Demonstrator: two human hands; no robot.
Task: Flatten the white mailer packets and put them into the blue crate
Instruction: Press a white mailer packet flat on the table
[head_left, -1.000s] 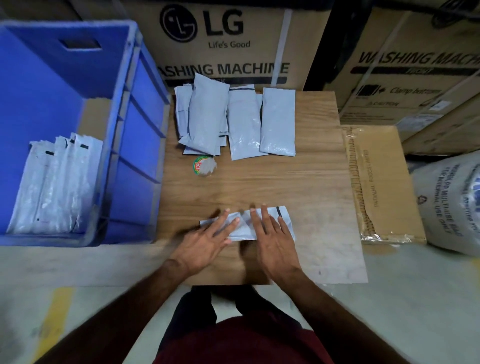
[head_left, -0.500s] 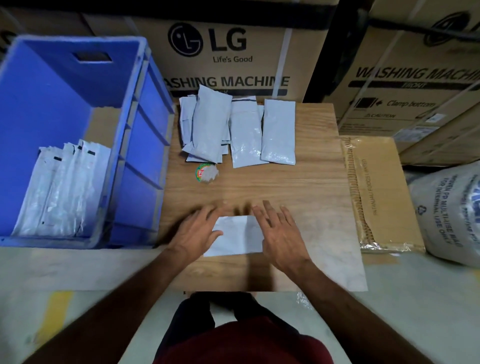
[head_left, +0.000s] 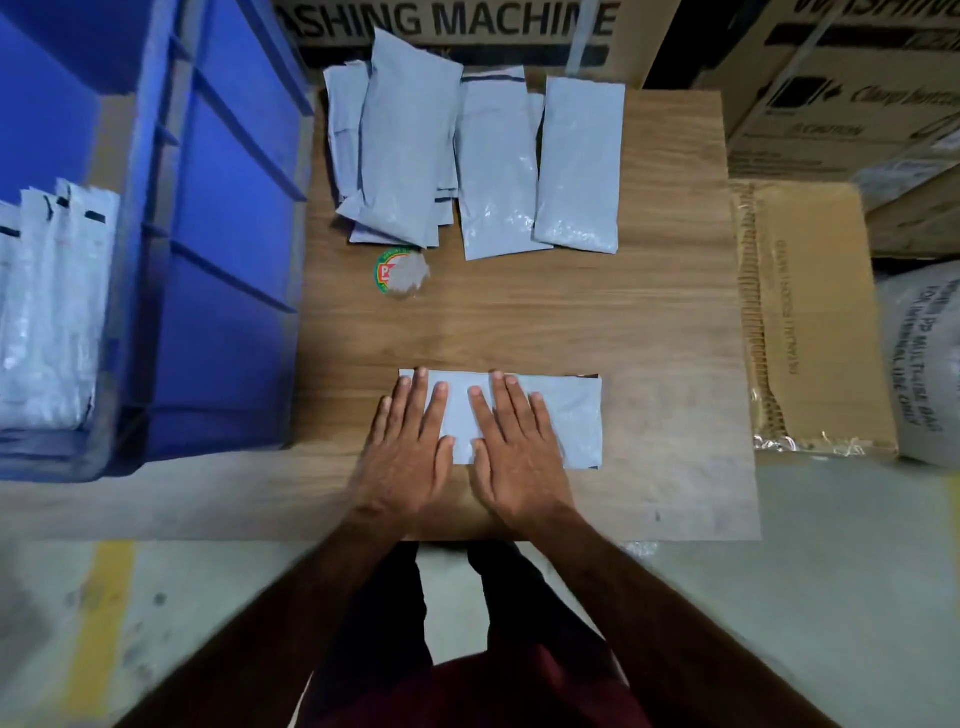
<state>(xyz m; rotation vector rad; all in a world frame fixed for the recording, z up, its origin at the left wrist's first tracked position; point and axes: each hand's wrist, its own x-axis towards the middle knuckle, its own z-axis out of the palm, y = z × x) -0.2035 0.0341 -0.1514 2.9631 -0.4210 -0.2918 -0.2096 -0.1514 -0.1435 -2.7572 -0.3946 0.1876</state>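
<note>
While both palms lie flat, the left hand (head_left: 408, 447) and right hand (head_left: 511, 441), fingers straight and released, press one white plastic mailer packet (head_left: 563, 415) onto the wooden bench (head_left: 649, 322). Left of that packet stands the blue plastic crate (head_left: 228, 249), holding flattened white packets (head_left: 52, 312) upright along its near wall. Beyond the pressed packet, a loose pile of white mailers (head_left: 467, 156) lies at the bench's far edge.
</note>
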